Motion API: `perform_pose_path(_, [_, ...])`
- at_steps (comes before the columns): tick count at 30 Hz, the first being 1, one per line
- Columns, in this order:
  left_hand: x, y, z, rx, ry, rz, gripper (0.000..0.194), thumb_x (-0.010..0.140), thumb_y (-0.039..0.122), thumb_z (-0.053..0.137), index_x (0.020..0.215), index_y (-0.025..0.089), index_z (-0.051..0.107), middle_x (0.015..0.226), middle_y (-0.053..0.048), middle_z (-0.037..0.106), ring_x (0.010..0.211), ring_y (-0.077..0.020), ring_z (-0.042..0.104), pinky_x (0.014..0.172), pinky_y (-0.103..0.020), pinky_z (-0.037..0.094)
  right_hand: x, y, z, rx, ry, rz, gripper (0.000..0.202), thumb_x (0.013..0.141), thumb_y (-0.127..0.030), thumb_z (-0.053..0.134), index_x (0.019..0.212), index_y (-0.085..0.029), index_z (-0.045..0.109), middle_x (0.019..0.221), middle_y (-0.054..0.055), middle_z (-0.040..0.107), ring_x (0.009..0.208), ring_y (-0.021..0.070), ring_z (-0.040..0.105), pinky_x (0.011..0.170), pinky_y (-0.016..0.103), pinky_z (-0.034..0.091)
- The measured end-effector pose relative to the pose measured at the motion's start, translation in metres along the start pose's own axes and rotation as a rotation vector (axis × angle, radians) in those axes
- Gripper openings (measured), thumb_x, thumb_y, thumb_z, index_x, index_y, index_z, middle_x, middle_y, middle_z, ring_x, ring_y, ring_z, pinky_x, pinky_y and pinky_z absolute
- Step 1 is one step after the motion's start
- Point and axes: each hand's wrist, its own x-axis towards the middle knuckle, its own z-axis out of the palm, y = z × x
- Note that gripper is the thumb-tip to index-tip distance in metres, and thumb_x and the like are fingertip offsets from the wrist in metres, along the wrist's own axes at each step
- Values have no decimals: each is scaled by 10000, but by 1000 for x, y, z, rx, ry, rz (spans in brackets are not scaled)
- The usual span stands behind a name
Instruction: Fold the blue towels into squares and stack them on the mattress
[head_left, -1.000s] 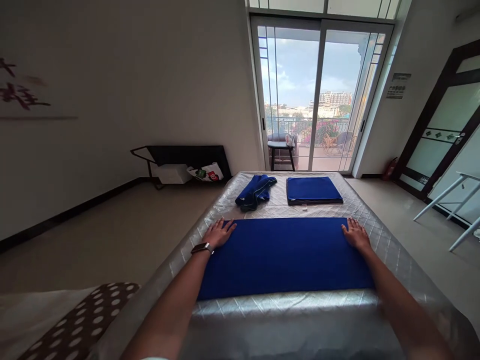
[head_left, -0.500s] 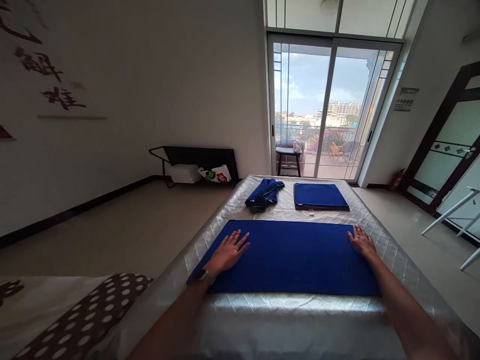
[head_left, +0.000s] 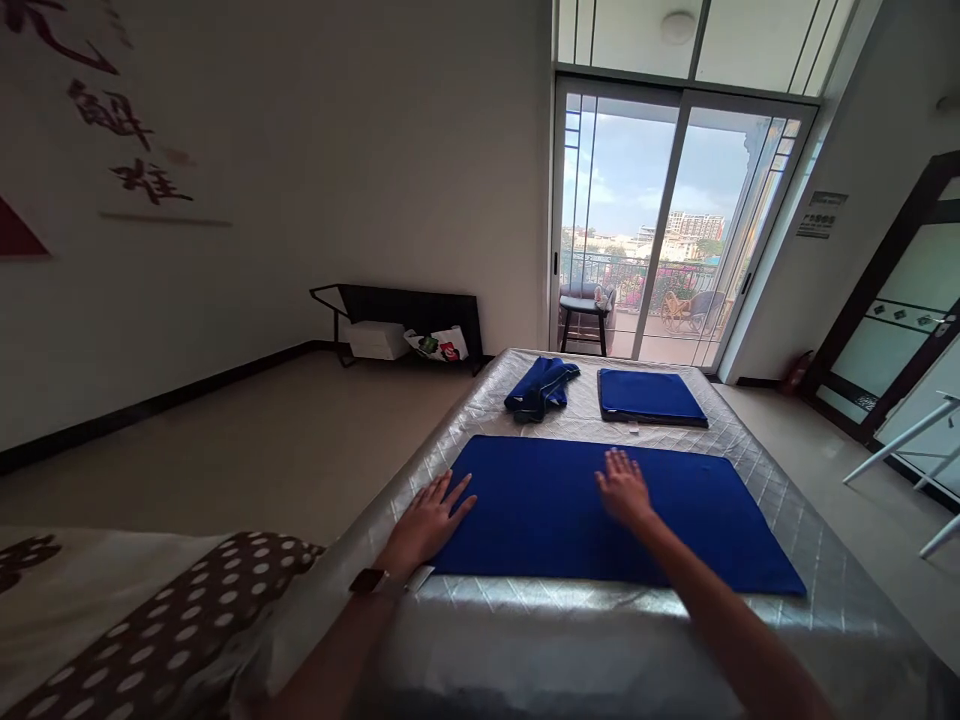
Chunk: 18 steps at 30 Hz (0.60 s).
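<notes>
A blue rectangle of cloth [head_left: 540, 510] lies flat and smooth across the mattress in front of me. My left hand [head_left: 426, 520] rests at its left edge, fingers spread, with a dark watch [head_left: 369, 580] on the wrist. Near the middle of the cloth, my right hand [head_left: 626, 488] lies palm down with its fingers stretched out. Neither hand grips anything. Beyond the cloth is a crumpled blue garment [head_left: 541, 388] with dark edging. To the right of that sits a neatly folded blue stack [head_left: 651, 396] with a dark underside.
The mattress [head_left: 615, 650] has a shiny silvery quilted cover. A polka-dot bedspread [head_left: 172, 610] is at the lower left. By the wall stands a low black rack [head_left: 405, 305] with a white box [head_left: 375, 340]. Behind the bed is a glass sliding door [head_left: 622, 200]; white legs [head_left: 900, 440] stand at the right.
My right hand has moved left from the cloth's right edge to near its middle. My left hand has shifted slightly left and nearer to me. The camera view has turned a little left.
</notes>
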Motion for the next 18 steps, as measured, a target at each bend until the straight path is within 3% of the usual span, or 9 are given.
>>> perform_pose_path(2, [-1, 2, -4, -3, -9, -14, 645, 991, 585, 283, 1535, 245, 345, 1615, -121, 306, 1498, -288, 245, 1195, -492, 228, -8, -43, 16, 84, -49, -122, 678, 1011, -469, 166, 1565, -85, 241, 1625, 111, 217, 1517, 222, 152, 1224, 423, 120])
perform_pose_path(4, [-3, 4, -8, 2, -25, -34, 636, 994, 572, 284, 1542, 252, 326, 1617, -118, 302, 1498, -284, 246, 1199, -493, 220, -18, -69, 28, 142, -102, -202, 724, 1001, -539, 170, 1573, -98, 217, 1631, 108, 193, 1520, 221, 130, 1230, 420, 87])
perform_pose_path(6, [-3, 5, -9, 16, -34, -36, 632, 997, 561, 282, 1545, 247, 320, 1617, -121, 299, 1500, -277, 242, 1202, -486, 217, -28, -75, 33, 170, -127, -226, 752, 991, -575, 183, 1579, -107, 194, 1637, 102, 166, 1524, 218, 102, 1234, 422, 60])
perform_pose_path(8, [-3, 4, -8, 28, -26, -11, 627, 997, 554, 292, 1539, 240, 335, 1611, -126, 313, 1498, -276, 247, 1199, -482, 226, -35, -63, 33, 168, -130, -203, 754, 990, -578, 171, 1581, -111, 184, 1640, 95, 157, 1526, 210, 82, 1235, 424, 49])
perform_pose_path(11, [-2, 0, -5, 36, -9, 21, 623, 997, 545, 305, 1530, 228, 355, 1602, -133, 333, 1489, -286, 272, 1193, -484, 242, -43, -15, 31, 119, -132, -101, 748, 993, -576, 138, 1583, -116, 170, 1644, 83, 161, 1527, 202, 80, 1235, 428, 51])
perform_pose_path(14, [-1, -3, -3, 31, -11, 20, 622, 998, 533, 302, 1531, 216, 355, 1607, -142, 320, 1487, -290, 276, 1194, -473, 240, -55, 59, 31, 53, -94, 79, 738, 991, -602, 140, 1592, -172, 143, 1654, 56, 160, 1527, 209, 89, 1233, 439, 79])
perform_pose_path(16, [0, -5, -1, 35, -21, 20, 620, 999, 520, 301, 1533, 209, 350, 1607, -148, 317, 1490, -286, 267, 1198, -464, 230, -66, 112, 30, -2, -31, 234, 672, 994, -608, 223, 1573, -267, 253, 1653, 25, 205, 1520, 238, 133, 1225, 451, 139])
perform_pose_path(17, [0, -5, -1, 37, -23, 19, 619, 998, 515, 302, 1535, 210, 346, 1605, -148, 321, 1491, -284, 267, 1198, -464, 228, -72, 136, 28, -38, 8, 307, 614, 986, -603, 335, 1526, -313, 361, 1631, 33, 278, 1491, 262, 228, 1205, 472, 206])
perform_pose_path(18, [1, -6, 0, 36, -16, 24, 617, 996, 515, 304, 1534, 215, 348, 1602, -144, 329, 1491, -283, 267, 1197, -466, 229, -78, 158, 26, -57, 27, 352, 562, 976, -557, 448, 1470, -290, 442, 1581, 77, 364, 1425, 290, 351, 1163, 521, 289])
